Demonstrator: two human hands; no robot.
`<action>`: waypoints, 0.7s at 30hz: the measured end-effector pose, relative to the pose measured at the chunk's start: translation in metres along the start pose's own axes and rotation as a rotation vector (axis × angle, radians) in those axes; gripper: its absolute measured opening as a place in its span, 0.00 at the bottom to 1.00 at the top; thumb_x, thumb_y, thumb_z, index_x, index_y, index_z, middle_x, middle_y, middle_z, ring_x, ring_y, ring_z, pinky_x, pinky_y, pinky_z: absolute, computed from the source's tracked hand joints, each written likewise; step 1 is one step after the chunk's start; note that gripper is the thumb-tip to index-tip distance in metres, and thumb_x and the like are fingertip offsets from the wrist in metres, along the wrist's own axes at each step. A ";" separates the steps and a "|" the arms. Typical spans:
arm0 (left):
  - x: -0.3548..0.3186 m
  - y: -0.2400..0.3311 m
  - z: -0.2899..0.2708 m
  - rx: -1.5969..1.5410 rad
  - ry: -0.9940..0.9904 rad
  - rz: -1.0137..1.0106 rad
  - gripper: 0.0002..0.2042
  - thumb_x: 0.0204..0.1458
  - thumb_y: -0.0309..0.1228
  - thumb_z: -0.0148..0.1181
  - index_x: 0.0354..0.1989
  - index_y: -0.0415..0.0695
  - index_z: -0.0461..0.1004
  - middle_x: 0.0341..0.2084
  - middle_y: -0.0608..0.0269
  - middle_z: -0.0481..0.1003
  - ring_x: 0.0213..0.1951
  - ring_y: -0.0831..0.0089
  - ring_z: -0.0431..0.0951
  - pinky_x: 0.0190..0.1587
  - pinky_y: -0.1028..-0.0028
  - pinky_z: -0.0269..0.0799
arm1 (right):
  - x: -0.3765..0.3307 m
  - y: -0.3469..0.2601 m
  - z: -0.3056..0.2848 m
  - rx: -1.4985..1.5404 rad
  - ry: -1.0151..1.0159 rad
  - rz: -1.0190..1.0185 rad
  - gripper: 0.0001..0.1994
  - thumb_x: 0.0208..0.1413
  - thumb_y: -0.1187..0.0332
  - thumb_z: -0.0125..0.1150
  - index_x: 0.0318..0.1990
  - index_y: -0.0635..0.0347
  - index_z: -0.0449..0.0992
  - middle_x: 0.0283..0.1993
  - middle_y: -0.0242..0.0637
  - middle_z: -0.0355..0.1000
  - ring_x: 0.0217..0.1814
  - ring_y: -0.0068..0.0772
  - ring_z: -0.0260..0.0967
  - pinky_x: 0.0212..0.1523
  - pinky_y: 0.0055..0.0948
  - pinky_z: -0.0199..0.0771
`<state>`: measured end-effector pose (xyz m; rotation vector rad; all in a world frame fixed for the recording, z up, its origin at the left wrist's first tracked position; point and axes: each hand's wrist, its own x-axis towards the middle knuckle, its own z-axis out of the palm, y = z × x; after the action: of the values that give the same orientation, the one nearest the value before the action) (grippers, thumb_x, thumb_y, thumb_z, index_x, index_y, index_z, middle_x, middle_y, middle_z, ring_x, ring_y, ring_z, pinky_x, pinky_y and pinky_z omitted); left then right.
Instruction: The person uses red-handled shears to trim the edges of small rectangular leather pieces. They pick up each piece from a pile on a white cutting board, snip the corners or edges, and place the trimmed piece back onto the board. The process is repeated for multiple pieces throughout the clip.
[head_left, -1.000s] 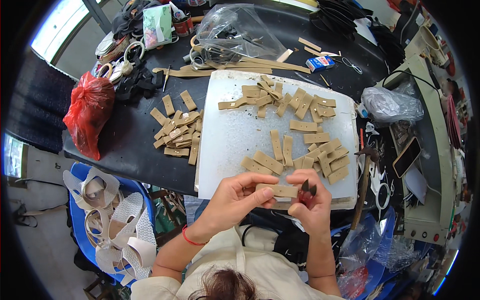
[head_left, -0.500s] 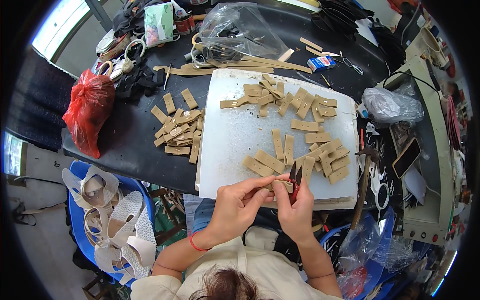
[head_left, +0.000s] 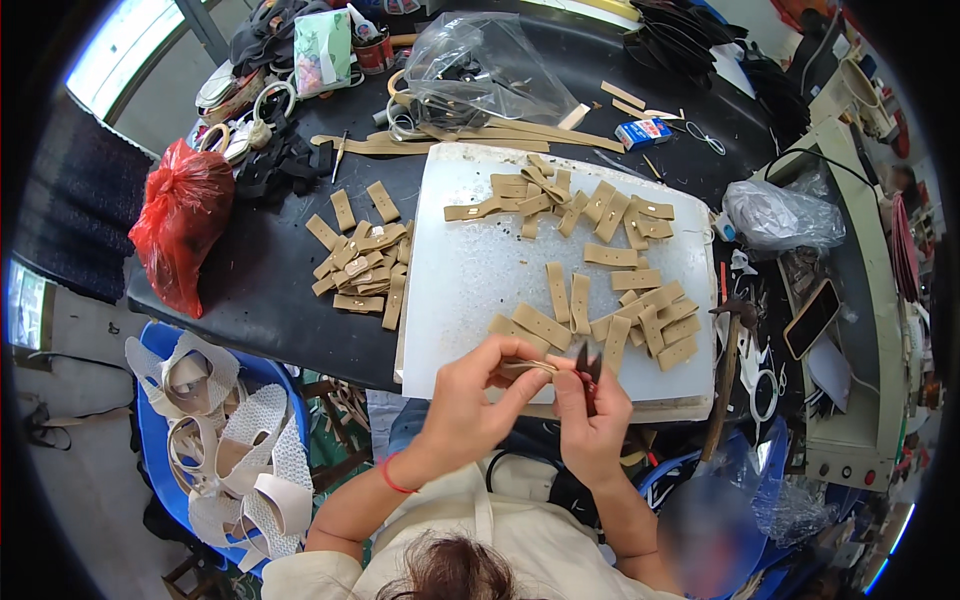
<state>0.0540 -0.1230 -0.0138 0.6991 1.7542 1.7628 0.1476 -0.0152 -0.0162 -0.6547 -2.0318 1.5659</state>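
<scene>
Left hand (head_left: 468, 398) pinching tan strip (head_left: 541, 365) (near edge-on), right hand (head_left: 594, 418) gripping red-handled cutters (head_left: 594, 368), white board (head_left: 435, 335) beside, bare at lower left.

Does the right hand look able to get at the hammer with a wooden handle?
Probably yes: the wooden-handled hammer lies right of the white rectangular board, its handle uncovered, though the right hand probably must first release the dark-bladed, red-handled cutters.
</scene>
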 end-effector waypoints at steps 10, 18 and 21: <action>0.000 0.021 -0.020 -0.424 -0.168 -0.280 0.15 0.54 0.23 0.54 0.50 0.34 0.68 0.37 0.59 0.74 0.39 0.76 0.76 0.45 0.77 0.74 | 0.018 -0.013 -0.027 -0.210 -0.153 -0.356 0.18 0.41 0.78 0.67 0.44 0.60 0.75 0.42 0.37 0.70 0.31 0.25 0.69 0.27 0.20 0.69; 0.025 0.003 -0.075 0.186 0.560 0.107 0.07 0.53 0.26 0.55 0.37 0.36 0.75 0.29 0.65 0.75 0.29 0.81 0.71 0.33 0.81 0.66 | 0.035 0.015 -0.023 -0.609 0.053 -0.479 0.23 0.36 0.74 0.70 0.45 0.57 0.74 0.43 0.37 0.68 0.30 0.30 0.68 0.26 0.26 0.70; 0.032 -0.015 -0.117 0.986 0.654 0.127 0.07 0.49 0.28 0.58 0.37 0.41 0.76 0.36 0.57 0.73 0.37 0.69 0.70 0.39 0.73 0.65 | 0.045 0.006 -0.012 -0.824 0.026 -0.576 0.21 0.40 0.62 0.69 0.46 0.52 0.75 0.47 0.35 0.68 0.32 0.30 0.65 0.29 0.26 0.69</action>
<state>-0.0510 -0.1838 -0.0310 0.6205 3.1457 1.1577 0.1215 0.0239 -0.0157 -0.2904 -2.5155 0.3692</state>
